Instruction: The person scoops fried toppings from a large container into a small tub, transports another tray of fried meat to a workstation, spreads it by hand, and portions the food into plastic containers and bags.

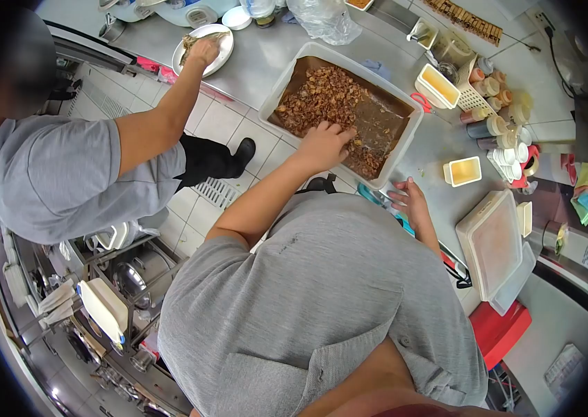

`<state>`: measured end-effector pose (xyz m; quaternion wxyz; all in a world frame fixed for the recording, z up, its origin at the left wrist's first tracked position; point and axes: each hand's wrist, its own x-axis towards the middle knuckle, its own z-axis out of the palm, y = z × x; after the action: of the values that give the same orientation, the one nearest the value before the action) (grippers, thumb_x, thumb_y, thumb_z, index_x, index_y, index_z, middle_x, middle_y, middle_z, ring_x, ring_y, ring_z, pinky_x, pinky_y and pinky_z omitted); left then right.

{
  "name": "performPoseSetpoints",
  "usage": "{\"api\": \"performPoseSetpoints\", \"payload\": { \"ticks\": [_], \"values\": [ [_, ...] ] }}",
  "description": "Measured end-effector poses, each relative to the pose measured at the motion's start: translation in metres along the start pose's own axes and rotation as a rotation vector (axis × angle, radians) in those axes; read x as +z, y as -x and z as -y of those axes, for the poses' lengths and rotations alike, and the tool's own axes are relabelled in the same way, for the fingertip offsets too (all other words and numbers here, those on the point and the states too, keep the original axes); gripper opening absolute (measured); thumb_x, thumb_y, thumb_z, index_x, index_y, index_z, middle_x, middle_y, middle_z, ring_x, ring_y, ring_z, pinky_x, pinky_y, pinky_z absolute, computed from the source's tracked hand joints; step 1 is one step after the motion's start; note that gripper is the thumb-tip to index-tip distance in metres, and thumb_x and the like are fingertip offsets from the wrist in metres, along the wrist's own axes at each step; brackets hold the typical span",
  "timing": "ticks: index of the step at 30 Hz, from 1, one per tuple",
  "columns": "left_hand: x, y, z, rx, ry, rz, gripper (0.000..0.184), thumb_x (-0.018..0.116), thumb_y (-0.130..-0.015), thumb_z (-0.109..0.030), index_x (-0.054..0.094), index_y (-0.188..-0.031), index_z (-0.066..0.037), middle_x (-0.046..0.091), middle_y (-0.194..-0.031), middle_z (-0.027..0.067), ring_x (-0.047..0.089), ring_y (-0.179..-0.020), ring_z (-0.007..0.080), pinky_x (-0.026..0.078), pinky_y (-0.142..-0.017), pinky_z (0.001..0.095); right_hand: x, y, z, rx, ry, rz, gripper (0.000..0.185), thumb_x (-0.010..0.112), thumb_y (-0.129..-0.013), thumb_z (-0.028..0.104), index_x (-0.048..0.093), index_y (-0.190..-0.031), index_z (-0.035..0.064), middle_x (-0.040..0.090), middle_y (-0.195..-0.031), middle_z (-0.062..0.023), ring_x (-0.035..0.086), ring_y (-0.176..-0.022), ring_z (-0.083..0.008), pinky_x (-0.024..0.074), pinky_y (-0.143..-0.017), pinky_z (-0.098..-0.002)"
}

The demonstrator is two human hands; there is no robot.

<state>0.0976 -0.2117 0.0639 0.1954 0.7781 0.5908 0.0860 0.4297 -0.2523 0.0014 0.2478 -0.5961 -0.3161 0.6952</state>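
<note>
Steel bench (259,64) in front of both hands, w/ white tub (401,149) of brown bits (323,97). L hand (323,147) palm-down on bits, can't tell if gripping; R hand (412,201) open, empty, beside tub's nr corner. Sauce btls (494,126) fwd-right of R hand; co-worker's hand (203,51) at plate (221,60), fwd-left of L hand; tiled floor (207,119) left of it.

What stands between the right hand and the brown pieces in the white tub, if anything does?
The white tub's wall stands between: the right hand is outside, by the near corner; the brown pieces lie inside. No lid covers the tub; only the left hand reaches over them.
</note>
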Motion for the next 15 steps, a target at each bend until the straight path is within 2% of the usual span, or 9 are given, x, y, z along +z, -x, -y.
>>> {"api": "performPoseSetpoints", "payload": {
  "ticks": [2,6,10,11,12,13,14,15],
  "values": [
    [0.0,0.001,0.0,0.026,-0.032,0.002,0.051,0.068,-0.089,-0.028,0.059,-0.138,-0.022,0.064,-0.116,0.0101,0.056,-0.116,0.0318,0.046,-0.099,0.052,0.0,0.0,-0.002,-0.018,0.004,-0.004,0.059,0.047,-0.102,0.058,0.054,-0.122,0.0034,0.056,-0.128,-0.0132,0.063,-0.114,-0.0313,0.0541,-0.086,-0.0436],
    [-0.008,-0.009,0.009,0.088,-0.033,-0.058,0.044,0.069,-0.087,-0.025,0.065,-0.131,-0.022,0.065,-0.114,0.0091,0.058,-0.113,0.0311,0.048,-0.096,0.0503,-0.003,0.006,-0.015,-0.012,-0.011,-0.068,0.062,0.049,-0.101,0.059,0.053,-0.128,0.003,0.057,-0.129,-0.0129,0.063,-0.113,-0.0301,0.0537,-0.087,-0.0434],
    [-0.018,-0.019,0.013,0.209,0.02,-0.114,0.036,0.074,-0.079,-0.021,0.073,-0.115,-0.02,0.071,-0.1,0.0088,0.065,-0.099,0.0315,0.054,-0.086,0.0447,-0.025,0.008,-0.053,-0.062,-0.131,-0.017,0.063,0.05,-0.1,0.058,0.051,-0.135,0.0057,0.061,-0.132,-0.0129,0.064,-0.111,-0.0268,0.0539,-0.087,-0.0436],
    [-0.011,-0.022,0.019,0.225,0.011,-0.112,0.037,0.075,-0.078,-0.022,0.072,-0.115,-0.019,0.069,-0.11,0.0078,0.061,-0.111,0.0326,0.053,-0.088,0.0479,-0.02,0.022,-0.049,-0.038,-0.188,-0.092,0.06,0.051,-0.1,0.057,0.053,-0.134,0.0073,0.062,-0.134,-0.0122,0.065,-0.11,-0.0253,0.0535,-0.088,-0.0424],
    [-0.021,-0.015,0.016,0.215,0.009,-0.202,0.037,0.076,-0.078,-0.022,0.071,-0.115,-0.019,0.064,-0.118,0.0077,0.054,-0.121,0.0346,0.05,-0.092,0.0508,-0.022,0.033,-0.054,-0.123,-0.216,-0.154,0.052,0.053,-0.101,0.052,0.056,-0.129,0.0088,0.063,-0.133,-0.0109,0.066,-0.109,-0.0239,0.0533,-0.088,-0.04],
    [-0.025,-0.007,0.011,0.209,0.025,-0.279,0.038,0.077,-0.078,-0.021,0.069,-0.116,-0.02,0.06,-0.127,0.0077,0.048,-0.13,0.0367,0.047,-0.097,0.0537,-0.018,0.041,-0.061,-0.296,-0.182,-0.296,0.041,0.055,-0.102,0.046,0.057,-0.122,0.011,0.065,-0.13,-0.0089,0.067,-0.107,-0.0221,0.053,-0.086,-0.0374],
    [-0.02,-0.005,0.012,0.185,-0.007,-0.293,0.038,0.077,-0.078,-0.021,0.069,-0.116,-0.02,0.06,-0.127,0.0077,0.048,-0.13,0.0367,0.047,-0.097,0.0537,-0.029,0.042,-0.077,-0.345,-0.2,-0.415,0.031,0.057,-0.102,0.04,0.057,-0.116,0.013,0.065,-0.128,-0.0071,0.067,-0.104,-0.0198,0.0519,-0.084,-0.035],
    [-0.014,-0.004,0.014,0.165,0.025,-0.31,0.039,0.077,-0.078,-0.021,0.068,-0.116,-0.02,0.055,-0.133,0.008,0.039,-0.136,0.0387,0.043,-0.1,0.0566,-0.04,0.045,-0.091,-0.407,-0.18,-0.49,0.028,0.059,-0.101,0.038,0.057,-0.115,0.0144,0.065,-0.127,-0.0067,0.068,-0.1,-0.0184,0.0511,-0.079,-0.034]
  ]
}}
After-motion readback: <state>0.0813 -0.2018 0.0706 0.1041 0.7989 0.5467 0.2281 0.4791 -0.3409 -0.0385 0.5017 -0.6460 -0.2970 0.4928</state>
